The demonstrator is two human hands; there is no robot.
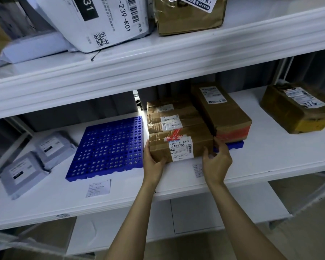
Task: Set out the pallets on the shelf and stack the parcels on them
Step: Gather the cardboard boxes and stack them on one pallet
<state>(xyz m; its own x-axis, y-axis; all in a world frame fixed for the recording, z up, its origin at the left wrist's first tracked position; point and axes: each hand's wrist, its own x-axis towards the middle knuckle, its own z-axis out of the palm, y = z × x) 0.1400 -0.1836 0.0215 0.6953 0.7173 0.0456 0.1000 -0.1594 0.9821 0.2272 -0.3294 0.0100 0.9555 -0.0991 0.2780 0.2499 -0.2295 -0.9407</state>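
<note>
A bare blue perforated pallet (pixel 109 145) lies on the middle shelf (pixel 270 162). To its right a second blue pallet (pixel 235 144) is almost hidden under brown cardboard parcels. My left hand (pixel 153 160) and my right hand (pixel 217 158) grip the two ends of the front labelled parcel (pixel 180 146) at the pallet's near edge. Behind it sit two more taped parcels (pixel 174 117), and a longer brown box (pixel 221 111) lies alongside on the right.
Two grey mailer bags (pixel 36 160) lie at the shelf's left. Another brown parcel (pixel 296 107) sits far right. Paper labels (pixel 99 188) are stuck near the front edge. The upper shelf (pixel 158 59) overhangs, holding a white bag and a box.
</note>
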